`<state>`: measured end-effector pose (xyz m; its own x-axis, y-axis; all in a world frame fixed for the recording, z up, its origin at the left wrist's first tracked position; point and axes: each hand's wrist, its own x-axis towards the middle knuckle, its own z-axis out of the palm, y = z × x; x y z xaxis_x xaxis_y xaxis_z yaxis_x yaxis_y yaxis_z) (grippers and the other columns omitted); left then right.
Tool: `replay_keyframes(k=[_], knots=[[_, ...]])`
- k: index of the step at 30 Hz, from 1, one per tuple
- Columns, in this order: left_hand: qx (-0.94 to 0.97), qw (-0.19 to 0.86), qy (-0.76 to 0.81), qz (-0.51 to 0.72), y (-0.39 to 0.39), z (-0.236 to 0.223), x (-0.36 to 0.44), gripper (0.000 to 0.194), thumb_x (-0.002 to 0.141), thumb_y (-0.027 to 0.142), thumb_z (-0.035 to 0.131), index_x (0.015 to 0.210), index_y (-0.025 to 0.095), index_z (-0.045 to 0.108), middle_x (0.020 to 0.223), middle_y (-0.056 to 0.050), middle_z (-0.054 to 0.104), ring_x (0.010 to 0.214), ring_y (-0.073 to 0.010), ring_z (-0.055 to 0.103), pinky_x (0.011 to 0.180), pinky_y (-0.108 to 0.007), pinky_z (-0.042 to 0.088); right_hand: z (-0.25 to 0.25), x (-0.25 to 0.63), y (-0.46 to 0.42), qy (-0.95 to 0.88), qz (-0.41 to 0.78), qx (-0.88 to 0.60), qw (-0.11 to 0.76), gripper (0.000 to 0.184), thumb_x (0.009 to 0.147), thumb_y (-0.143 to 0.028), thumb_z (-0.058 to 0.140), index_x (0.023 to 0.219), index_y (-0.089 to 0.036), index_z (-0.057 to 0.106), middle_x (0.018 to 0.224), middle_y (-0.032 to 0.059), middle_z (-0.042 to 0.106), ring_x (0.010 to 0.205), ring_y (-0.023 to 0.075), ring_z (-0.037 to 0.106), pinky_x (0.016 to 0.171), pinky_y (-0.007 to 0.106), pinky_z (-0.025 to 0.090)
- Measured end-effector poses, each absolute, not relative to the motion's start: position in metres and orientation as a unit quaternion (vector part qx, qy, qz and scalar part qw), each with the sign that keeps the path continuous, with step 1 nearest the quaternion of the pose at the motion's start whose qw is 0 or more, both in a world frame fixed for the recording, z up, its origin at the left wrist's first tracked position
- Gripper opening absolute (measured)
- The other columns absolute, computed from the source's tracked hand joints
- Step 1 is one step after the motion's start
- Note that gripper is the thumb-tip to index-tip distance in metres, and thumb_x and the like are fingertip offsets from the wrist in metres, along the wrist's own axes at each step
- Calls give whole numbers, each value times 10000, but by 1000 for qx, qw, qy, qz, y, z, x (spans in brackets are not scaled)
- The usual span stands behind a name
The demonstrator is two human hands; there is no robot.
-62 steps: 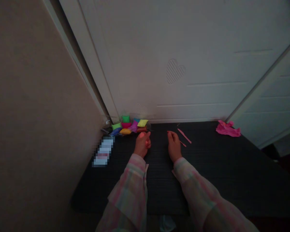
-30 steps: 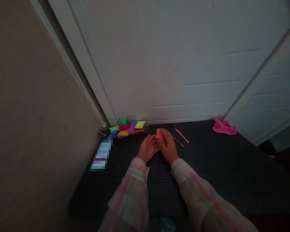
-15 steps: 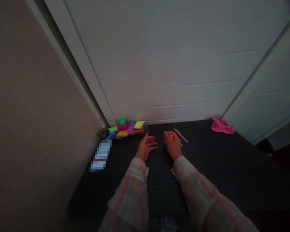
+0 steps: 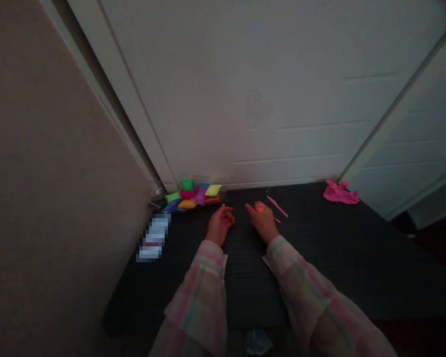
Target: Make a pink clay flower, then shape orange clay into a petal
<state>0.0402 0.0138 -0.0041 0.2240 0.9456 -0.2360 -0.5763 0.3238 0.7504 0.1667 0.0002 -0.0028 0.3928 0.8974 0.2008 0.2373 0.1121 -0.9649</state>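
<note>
Over the middle of the dark table (image 4: 245,292), my right hand (image 4: 265,224) is closed around a lump of bright coral-pink modelling clay (image 4: 259,208), with part of the lump showing at the top between thumb and fingers. My left hand (image 4: 218,225) hovers a short way to the left, palm turned inward and fingers loosely curled. No clay shows in it. Just beyond my right hand lie two thin pink modelling tools, one a long flat tool (image 4: 277,206) and the other a shorter stick (image 4: 277,220) partly hidden by the hand.
Several coloured clay packets (image 4: 188,204) in clear wrapping lie at the back left. A blurred pale card or sheet (image 4: 155,238) is at the left edge. Crumpled pink material (image 4: 341,193) sits at the back right. A white panelled door (image 4: 301,99) rises behind the table.
The clay has passed from my left hand to my right, after both hands met around it. The hands have since parted, and my left fingers have curled in from being spread.
</note>
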Motion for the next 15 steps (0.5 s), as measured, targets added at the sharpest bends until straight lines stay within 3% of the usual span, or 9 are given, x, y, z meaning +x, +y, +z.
replay_keyframes(k=[9, 15], knots=[[268, 733, 340, 525, 13, -4, 42, 218, 667, 333, 511, 650, 120, 550, 465, 35, 440, 467, -78, 479, 503, -213, 363, 2, 165, -3, -457, 286, -612, 578, 319, 641, -409, 503, 451, -211, 340, 350, -78, 357, 348, 85, 355, 407, 240, 296], [272, 715, 330, 553, 13, -8, 46, 134, 666, 253, 521, 744, 150, 558, 671, -10, 558, 661, -104, 541, 666, -240, 396, -6, 162, -4, -493, 311, -564, 585, 261, 706, -437, 422, 784, -190, 457, 661, -17, 535, 569, 109, 500, 553, 250, 401]])
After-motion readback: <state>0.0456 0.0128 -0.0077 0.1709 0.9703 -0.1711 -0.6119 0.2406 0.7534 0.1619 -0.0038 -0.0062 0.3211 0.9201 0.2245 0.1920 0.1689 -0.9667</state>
